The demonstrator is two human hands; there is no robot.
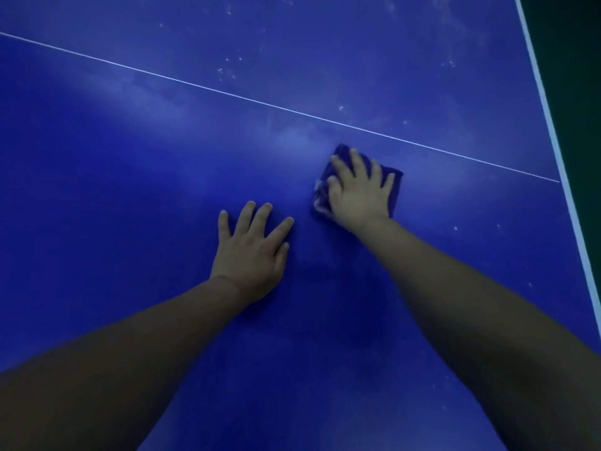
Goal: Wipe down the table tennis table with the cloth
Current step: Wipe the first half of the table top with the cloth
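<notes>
My right hand (pixel 359 190) presses flat, fingers spread, on the cloth (pixel 395 182). White specks (pixel 232 71) lie beyond the centre line (pixel 195 84), so I judge the sweep goes forward. My left hand (pixel 252 252) braces flat on the table (pixel 97 190).

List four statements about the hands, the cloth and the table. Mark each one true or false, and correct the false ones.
1. The right hand presses flat on the cloth. True.
2. The left hand holds a second cloth. False: it holds nothing and rests with fingers spread on the bare table.
3. The cloth lies beyond the thin white line. False: it lies on the near side of that line, close to it.
4. Pale specks dot the table beyond the white line. True.
</notes>
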